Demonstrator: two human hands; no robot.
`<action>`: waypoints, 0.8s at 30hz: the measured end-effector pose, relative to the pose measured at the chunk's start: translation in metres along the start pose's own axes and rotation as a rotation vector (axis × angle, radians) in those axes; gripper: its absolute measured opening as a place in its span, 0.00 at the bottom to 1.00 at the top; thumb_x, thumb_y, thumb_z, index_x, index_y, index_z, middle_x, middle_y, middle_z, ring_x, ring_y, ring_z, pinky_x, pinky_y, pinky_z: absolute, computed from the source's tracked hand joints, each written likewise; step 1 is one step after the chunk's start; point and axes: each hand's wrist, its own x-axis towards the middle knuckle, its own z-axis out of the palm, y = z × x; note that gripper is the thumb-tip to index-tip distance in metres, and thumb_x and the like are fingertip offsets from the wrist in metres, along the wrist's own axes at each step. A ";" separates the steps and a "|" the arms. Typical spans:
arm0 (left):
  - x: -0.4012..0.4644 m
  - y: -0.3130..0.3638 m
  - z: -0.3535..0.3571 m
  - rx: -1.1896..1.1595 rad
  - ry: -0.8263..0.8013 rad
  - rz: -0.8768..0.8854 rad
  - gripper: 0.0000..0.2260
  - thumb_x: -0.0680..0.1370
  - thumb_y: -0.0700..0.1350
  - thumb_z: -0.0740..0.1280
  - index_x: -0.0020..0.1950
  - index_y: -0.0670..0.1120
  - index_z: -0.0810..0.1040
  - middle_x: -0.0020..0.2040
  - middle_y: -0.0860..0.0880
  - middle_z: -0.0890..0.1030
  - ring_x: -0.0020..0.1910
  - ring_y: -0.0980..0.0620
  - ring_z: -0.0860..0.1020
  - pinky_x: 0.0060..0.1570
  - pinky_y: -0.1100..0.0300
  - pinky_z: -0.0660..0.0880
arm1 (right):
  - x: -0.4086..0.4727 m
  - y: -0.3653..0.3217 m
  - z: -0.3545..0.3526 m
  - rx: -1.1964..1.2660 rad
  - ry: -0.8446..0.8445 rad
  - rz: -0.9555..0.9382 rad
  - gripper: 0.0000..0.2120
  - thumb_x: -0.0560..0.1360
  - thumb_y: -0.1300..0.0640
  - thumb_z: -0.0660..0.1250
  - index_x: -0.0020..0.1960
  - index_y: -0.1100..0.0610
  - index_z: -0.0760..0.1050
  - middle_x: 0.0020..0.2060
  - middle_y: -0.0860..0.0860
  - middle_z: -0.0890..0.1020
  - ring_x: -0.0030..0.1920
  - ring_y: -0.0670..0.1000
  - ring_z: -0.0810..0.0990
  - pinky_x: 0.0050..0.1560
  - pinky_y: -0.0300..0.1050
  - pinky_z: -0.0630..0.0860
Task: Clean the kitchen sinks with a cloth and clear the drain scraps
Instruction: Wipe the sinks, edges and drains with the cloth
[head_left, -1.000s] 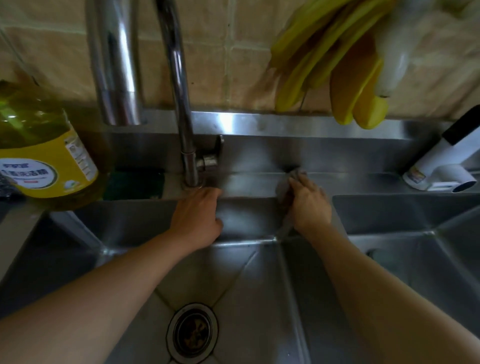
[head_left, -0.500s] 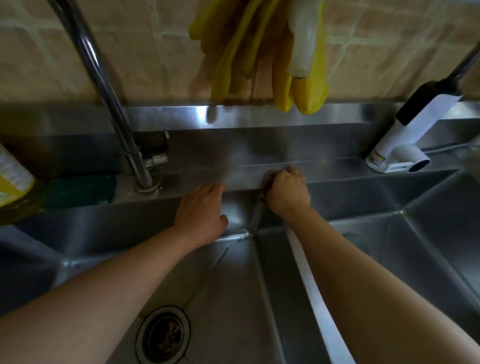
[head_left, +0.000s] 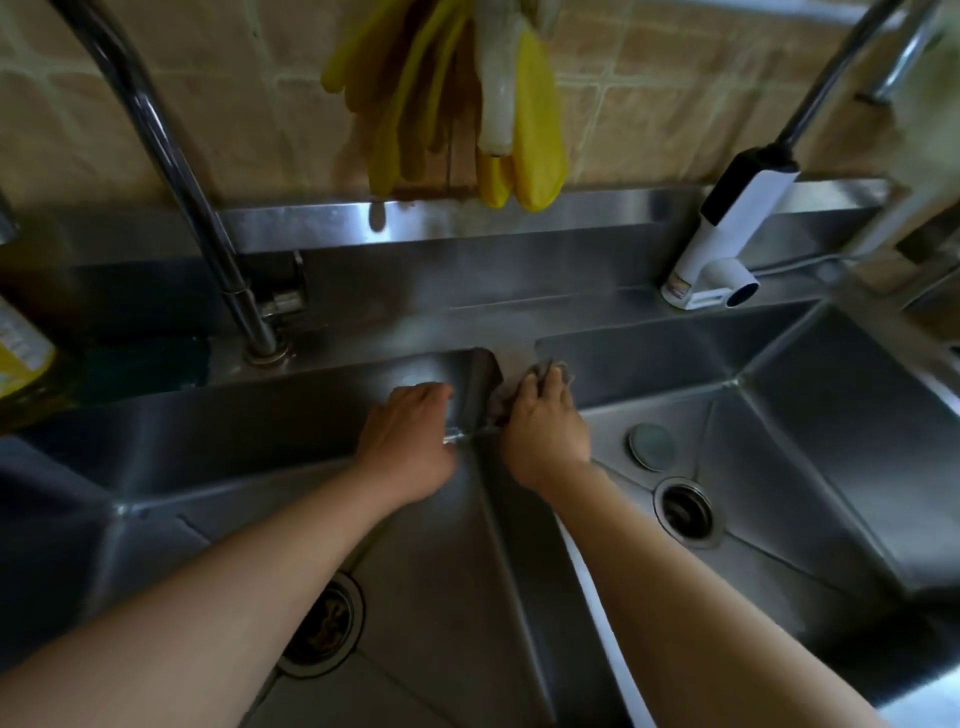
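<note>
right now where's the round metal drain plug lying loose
In the head view, the round metal drain plug lies on the right basin's floor, just behind its open drain and right of the right hand.

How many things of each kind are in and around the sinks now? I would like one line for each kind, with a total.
Sink basins: 2, left and right
Drains: 2, left and right
Faucets: 2, left and right
Cloth: 1, grey, under the right hand
Drain stopper: 1
Detergent bottle: 1
Total: 9

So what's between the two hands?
In the head view, only the steel divider between the sinks separates the left hand from the right hand, which holds the cloth.
</note>
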 end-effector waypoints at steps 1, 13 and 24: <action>-0.006 0.002 0.002 -0.005 -0.021 0.015 0.27 0.75 0.43 0.65 0.73 0.47 0.63 0.72 0.48 0.66 0.71 0.47 0.63 0.68 0.53 0.64 | -0.011 0.003 0.000 0.003 0.005 0.015 0.28 0.80 0.55 0.56 0.76 0.62 0.51 0.76 0.63 0.48 0.76 0.61 0.50 0.70 0.54 0.61; -0.100 0.025 0.020 -0.004 -0.192 0.196 0.28 0.75 0.44 0.66 0.74 0.48 0.60 0.73 0.48 0.65 0.72 0.48 0.62 0.71 0.50 0.61 | -0.158 0.029 0.003 -0.012 -0.034 0.143 0.29 0.78 0.56 0.59 0.75 0.61 0.54 0.76 0.62 0.50 0.75 0.61 0.55 0.70 0.49 0.61; -0.171 0.051 0.029 0.001 -0.269 0.249 0.27 0.76 0.44 0.66 0.74 0.49 0.61 0.73 0.49 0.65 0.72 0.48 0.61 0.70 0.50 0.62 | -0.253 0.057 -0.006 -0.004 -0.077 0.208 0.16 0.78 0.57 0.59 0.65 0.57 0.69 0.66 0.57 0.66 0.60 0.58 0.74 0.51 0.50 0.75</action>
